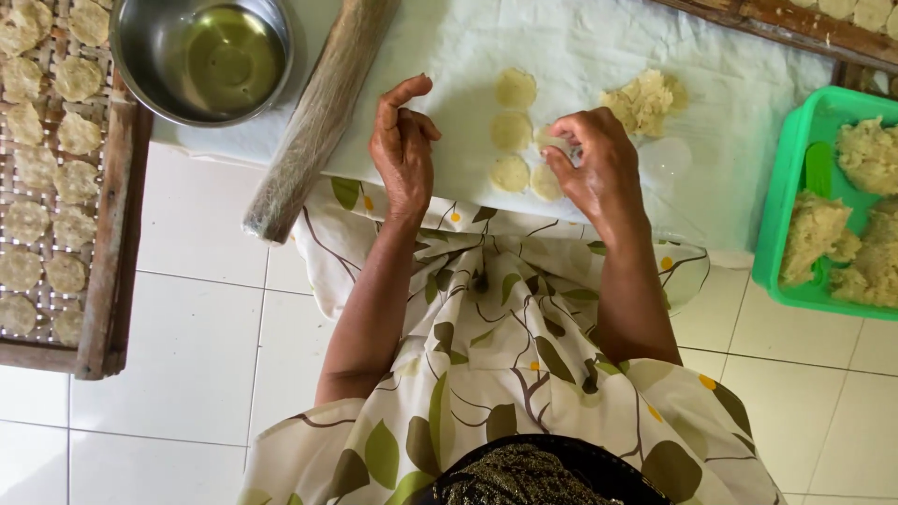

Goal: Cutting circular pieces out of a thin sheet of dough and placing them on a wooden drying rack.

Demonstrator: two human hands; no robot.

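So the right hand has its thumb and fingertips pinched shut on a small pale piece of dough, holding it just over the white cloth near the cloth's front edge; the piece is mostly hidden by the fingers, so I can't tell which way its long axis runs. Right under and beside that hand sit the flat dough discs: three of them in a short column running from the front edge back toward the middle of the cloth, plus a fourth just beside the front one, partly under the fingers. They're round, so no real pointing direction. The left hand is loosely curled with the index finger crooked up, thumb and fingers nearly meeting but gripping nothing I can see; its heel rests at the cloth's front edge. Just beyond the right hand there's a crumbly dough lump on the cloth. A long wooden rolling pin lies diagonally over the cloth's left edge, its near end out on the white tiled floor. Behind it, at the cloth's back left corner, is a steel bowl with oil in it. Far left is a slatted wooden drying rack full of more discs, and far right a green plastic basket holds big dough clumps.
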